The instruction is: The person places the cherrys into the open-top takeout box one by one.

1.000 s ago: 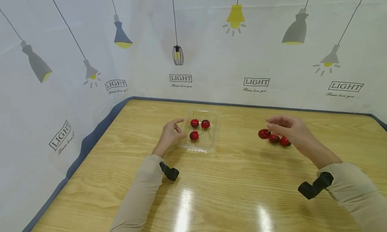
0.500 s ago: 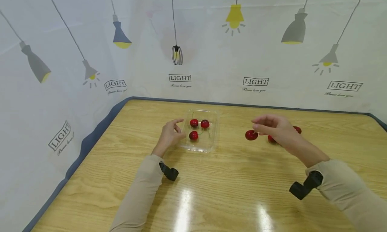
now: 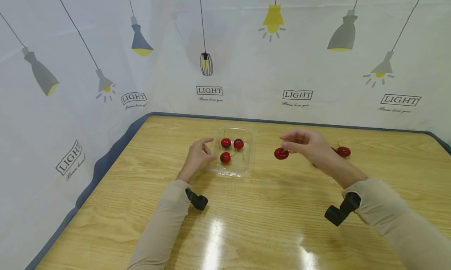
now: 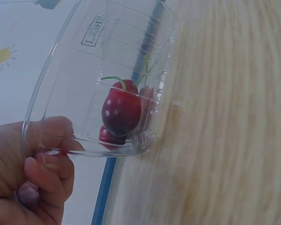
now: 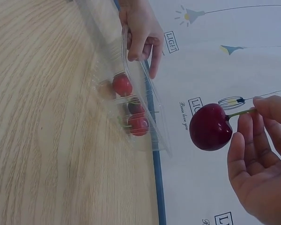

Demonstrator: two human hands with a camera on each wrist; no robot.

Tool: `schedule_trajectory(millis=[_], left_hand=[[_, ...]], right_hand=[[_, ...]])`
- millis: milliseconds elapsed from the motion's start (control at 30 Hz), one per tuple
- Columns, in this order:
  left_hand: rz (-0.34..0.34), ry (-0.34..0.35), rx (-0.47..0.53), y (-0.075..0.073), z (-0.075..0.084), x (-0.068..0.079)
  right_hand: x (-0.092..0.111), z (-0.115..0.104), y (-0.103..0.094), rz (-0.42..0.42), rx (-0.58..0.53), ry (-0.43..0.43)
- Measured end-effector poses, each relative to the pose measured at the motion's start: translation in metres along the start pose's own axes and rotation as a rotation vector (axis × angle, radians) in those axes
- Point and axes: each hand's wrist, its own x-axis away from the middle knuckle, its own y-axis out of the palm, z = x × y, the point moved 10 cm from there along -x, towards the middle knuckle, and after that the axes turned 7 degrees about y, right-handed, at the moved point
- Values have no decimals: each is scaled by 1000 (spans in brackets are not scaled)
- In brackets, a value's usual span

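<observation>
My left hand holds the left rim of a clear plastic box on the table, thumb and fingers at its edge in the left wrist view. Inside lie three dark red cherries with green stems; one cherry is nearest me, two others behind it. To the right of the box, my right hand pinches the green stem of a large cherry between thumb and fingertips. That cherry hangs above the table, apart from the box.
Another cherry with a stem lies on the wooden table, right of my right wrist. Something dark peeks out under that wrist, mostly hidden. A white curtain printed with lamps stands behind the table's blue back edge.
My right hand has moved left toward the box, carrying the cherry by its stem away from the other cherries on the table. My left hand and the box have stayed put.
</observation>
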Motion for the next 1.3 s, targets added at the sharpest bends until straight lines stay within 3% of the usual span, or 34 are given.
schedule_trajectory(millis=[467,1067,1300], left_hand=[[17,30,3,0,1,-1],[21,36,6,-1,2,-1],[15,31,12,0,2,-1]], right_hand=[[-24,-13,28,-23,-80,-21],[-48,-23,59,-31,-89,-47],[-54,-16,68,-44,-71,-3]])
